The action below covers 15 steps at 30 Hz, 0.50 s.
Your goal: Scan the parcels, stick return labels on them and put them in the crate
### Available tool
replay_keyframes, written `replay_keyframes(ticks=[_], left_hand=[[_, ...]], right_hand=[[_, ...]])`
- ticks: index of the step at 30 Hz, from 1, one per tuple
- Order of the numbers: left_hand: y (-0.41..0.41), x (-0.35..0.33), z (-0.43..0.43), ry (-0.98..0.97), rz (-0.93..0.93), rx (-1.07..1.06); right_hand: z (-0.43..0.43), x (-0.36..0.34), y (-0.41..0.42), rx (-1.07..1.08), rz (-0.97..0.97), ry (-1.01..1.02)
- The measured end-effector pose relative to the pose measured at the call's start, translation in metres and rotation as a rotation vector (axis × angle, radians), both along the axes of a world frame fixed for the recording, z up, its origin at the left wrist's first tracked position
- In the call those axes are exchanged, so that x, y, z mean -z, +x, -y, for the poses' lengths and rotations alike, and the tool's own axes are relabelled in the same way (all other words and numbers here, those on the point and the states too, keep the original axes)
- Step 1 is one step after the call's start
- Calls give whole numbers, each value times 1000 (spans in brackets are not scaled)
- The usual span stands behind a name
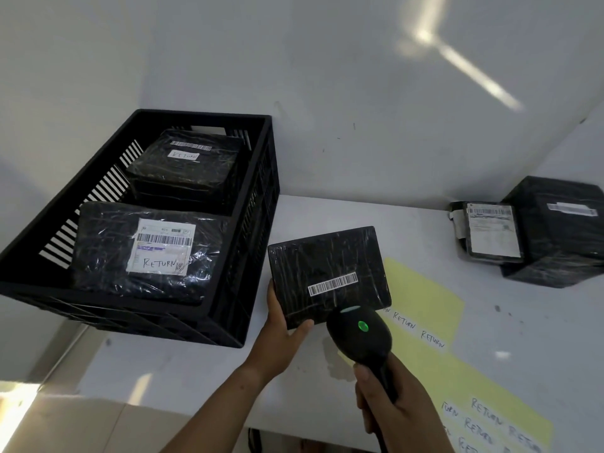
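White tabletop (327, 217), smooth and a little scuffed, pushed up against a pale bare wall (327, 93). On the left sits a black slatted plastic crate (228, 289), rectangular, its near end hanging out past the table's front edge. Two black film-wrapped parcels lie flat inside, the near one (104, 250) with a white shipping label marked RETURN, the far one (186, 171) with a small RETURN sticker.

Centre stage: a flat rectangular black parcel (327, 266) in glossy, wrinkled wrap, white barcode strip (333, 284) facing up, just right of the crate. The left hand (284, 325) grips its near left corner, thumb curled over the near edge, fingers along the side. The right hand (389, 407) is wrapped tight around the handle of a black handheld barcode scanner (359, 335), green light (363, 326) glowing, head aimed at the barcode and close above the parcel's near edge.

Right of the hands, two pale yellow backing sheets (425, 295) lie flat with handwritten RETURN stickers along their edges. Open table beyond them, then a thin labelled black parcel (490, 233) leaning against a bulky black wrapped block (562, 237) at the far right edge.
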<state>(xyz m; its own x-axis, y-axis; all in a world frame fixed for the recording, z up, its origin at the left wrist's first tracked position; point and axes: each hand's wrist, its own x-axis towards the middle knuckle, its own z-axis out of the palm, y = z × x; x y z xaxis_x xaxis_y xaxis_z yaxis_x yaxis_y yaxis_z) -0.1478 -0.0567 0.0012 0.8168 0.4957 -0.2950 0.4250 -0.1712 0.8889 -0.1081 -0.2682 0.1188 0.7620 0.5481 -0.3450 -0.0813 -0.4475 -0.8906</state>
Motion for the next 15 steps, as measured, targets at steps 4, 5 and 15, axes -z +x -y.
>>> replay_keyframes(ticks=[4, 5, 15], left_hand=[[1, -1, 1, 37, -5, -4], [2, -1, 0, 44, -8, -3], [2, 5, -3, 31, 0, 0]], right_hand=[[0, -4, 0, 2, 6, -9], [0, -5, 0, 3, 6, -10], [1, -18, -2, 1, 28, 10]])
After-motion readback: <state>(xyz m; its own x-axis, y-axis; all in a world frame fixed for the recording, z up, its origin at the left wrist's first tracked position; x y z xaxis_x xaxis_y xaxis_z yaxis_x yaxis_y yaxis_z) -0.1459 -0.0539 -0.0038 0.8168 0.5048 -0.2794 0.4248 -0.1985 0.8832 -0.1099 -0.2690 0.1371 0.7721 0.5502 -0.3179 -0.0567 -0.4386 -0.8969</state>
